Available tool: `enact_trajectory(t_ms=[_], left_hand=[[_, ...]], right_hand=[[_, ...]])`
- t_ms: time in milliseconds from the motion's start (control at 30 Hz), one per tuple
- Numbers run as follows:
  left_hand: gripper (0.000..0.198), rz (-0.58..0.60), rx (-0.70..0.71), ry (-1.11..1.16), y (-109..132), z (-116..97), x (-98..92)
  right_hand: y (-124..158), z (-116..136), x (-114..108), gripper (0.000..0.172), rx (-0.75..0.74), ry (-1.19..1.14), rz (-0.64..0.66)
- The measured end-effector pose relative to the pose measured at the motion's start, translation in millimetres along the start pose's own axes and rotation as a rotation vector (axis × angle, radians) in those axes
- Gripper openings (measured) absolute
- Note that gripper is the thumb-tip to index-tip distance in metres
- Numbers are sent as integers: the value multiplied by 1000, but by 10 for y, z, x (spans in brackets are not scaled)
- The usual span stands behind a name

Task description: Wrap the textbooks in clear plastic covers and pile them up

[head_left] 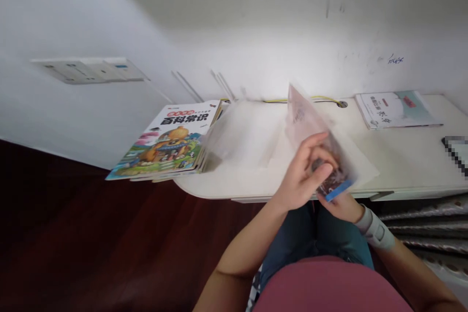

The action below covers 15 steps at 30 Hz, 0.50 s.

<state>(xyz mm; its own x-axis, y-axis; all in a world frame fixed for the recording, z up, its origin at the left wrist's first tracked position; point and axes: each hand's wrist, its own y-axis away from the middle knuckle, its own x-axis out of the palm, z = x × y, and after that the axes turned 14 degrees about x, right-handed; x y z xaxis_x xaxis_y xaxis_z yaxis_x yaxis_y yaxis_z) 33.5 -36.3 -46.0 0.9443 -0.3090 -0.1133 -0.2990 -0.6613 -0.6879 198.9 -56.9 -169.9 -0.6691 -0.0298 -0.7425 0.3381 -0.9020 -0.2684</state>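
A thin booklet (309, 114), blurred by motion, is held upright and slanting over the front of the white desk. It has a pale pinkish cover, a dark picture low down and a blue strip at its lower corner. My left hand (305, 170) lies against its near face, fingers curled and thumb bent in towards them. From below, my right hand (341, 204) grips the lower edge; most of its fingers are hidden behind the booklet. A smeared pale sheet or translucent cover (241, 131) shows on the desk to the left.
On the desk (204, 187), a stack of picture magazines (171, 141) stands at the left end, and another book (398, 109) lies back right. A blurred-out device (457, 153) sits at the right edge. Cables (278, 101) run along the wall; a socket panel (91, 70) is at left.
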Motion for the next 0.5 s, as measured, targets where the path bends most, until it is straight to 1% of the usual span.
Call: enact_trajectory(t_ms=[33,67,133,167,200,233,267,333,400,467,500], left_hand=[[58,68,9,-41,-29,108,59],[60,107,3,-125,-38,235,92],[62,104,-63,-416,2,522,89],[64,85,-121,-593,44,668,62],[67,93,-200,-752,94,807,27],[71,131,-285,-873,146,933,-9],[74,198,-365,-959,194,1040,-41],[77,389,-478,-1053,260,1193,-82],[78,569,-522,-1099,277,1274,-90],[81,668,-541,-1142,255,1303,-77],[82,689,-548,-1163,237,1305,-65]], right_hand=[[54,-22,-58,39,64,-77,-26],[107,-55,-121,38,149,-163,-51],[194,-149,-248,35,351,-344,-76],[224,-206,-307,31,452,-438,-95],[245,-267,-358,28,543,-541,-130],[254,-328,-400,25,614,-653,-177],[253,-388,-434,22,664,-771,-230],[226,-498,-484,16,698,-974,-334],[184,-600,-520,12,685,-1052,-390],[145,-703,-555,16,673,-1035,-443],[129,-757,-575,23,674,-1015,-469]])
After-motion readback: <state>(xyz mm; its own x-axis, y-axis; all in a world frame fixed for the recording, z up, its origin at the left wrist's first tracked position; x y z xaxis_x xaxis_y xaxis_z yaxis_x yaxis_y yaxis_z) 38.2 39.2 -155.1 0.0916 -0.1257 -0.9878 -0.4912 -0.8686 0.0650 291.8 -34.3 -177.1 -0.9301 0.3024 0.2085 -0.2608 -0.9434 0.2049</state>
